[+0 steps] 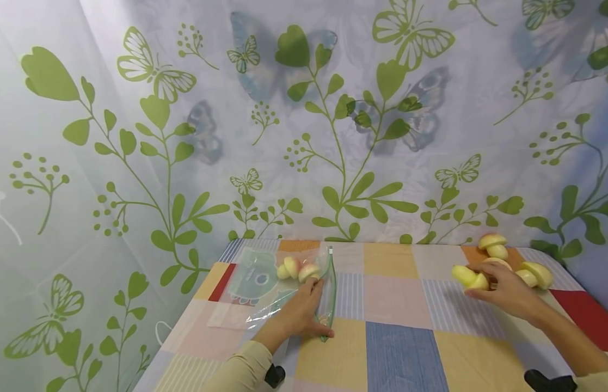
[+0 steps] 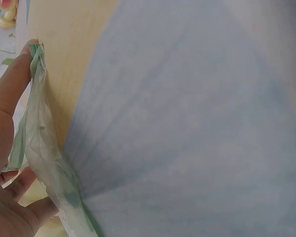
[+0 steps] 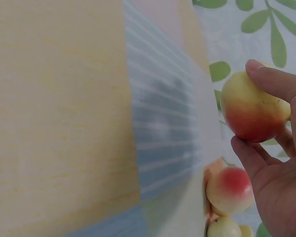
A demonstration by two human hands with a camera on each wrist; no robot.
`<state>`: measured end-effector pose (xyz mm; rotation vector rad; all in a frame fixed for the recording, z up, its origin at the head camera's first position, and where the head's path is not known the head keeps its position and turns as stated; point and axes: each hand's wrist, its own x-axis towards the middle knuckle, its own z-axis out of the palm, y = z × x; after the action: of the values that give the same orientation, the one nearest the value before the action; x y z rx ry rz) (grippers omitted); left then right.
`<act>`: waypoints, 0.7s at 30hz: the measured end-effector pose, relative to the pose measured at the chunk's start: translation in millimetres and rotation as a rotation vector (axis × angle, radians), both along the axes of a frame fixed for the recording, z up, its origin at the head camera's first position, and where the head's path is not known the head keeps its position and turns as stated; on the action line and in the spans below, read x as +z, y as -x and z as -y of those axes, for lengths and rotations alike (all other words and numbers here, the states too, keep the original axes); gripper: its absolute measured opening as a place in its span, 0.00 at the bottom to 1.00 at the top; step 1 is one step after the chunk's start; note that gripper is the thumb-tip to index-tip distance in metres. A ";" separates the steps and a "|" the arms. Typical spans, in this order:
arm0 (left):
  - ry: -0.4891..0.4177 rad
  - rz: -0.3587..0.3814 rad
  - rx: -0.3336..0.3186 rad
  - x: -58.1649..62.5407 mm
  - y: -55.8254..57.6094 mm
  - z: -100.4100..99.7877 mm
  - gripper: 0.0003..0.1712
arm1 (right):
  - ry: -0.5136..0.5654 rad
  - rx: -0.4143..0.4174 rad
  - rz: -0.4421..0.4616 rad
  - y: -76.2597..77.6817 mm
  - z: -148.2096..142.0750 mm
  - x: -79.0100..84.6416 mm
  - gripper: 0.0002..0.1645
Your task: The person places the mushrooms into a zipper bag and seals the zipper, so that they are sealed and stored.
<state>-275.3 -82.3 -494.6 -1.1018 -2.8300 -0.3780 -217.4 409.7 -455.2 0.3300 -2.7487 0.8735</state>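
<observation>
A clear zip bag (image 1: 264,294) with a green zip edge (image 2: 37,79) lies on the left of the table. Two toy mushrooms (image 1: 289,267) with yellow-pink caps show at the bag. My left hand (image 1: 301,310) is at the bag's mouth, thumb and fingers spread apart, touching the zip edge and the plastic. On the right, my right hand (image 1: 509,288) grips another toy mushroom (image 3: 251,106) between thumb and fingers. Its cap is yellow shading to red. More toy mushrooms (image 1: 493,242) lie beside and beyond that hand, one partly hidden behind it.
A patchwork cloth (image 1: 397,343) covers the table. Right behind its far edge hangs a curtain (image 1: 352,174) printed with leaves and butterflies. A greenish print (image 1: 259,280) shows on the left part of the bag.
</observation>
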 end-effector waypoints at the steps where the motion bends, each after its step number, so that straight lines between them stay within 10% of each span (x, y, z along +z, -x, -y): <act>1: 0.003 -0.001 0.001 0.2 0.0 0.1 0.77 | 0.006 0.015 -0.024 0.6 1.7 -1.8 0.39; 7: 0.000 0.001 0.004 1.8 -0.3 -0.2 0.76 | 0.001 0.072 -0.178 3.9 10.9 -9.2 0.34; 21: -0.003 -0.015 -0.001 3.9 -2.3 -0.8 0.76 | 0.079 0.113 -0.098 13.0 31.3 -13.2 0.34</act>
<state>-273.0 -81.5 -490.7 -1.1012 -2.8146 -0.3728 -230.3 378.4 -468.4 0.5033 -2.6192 0.9634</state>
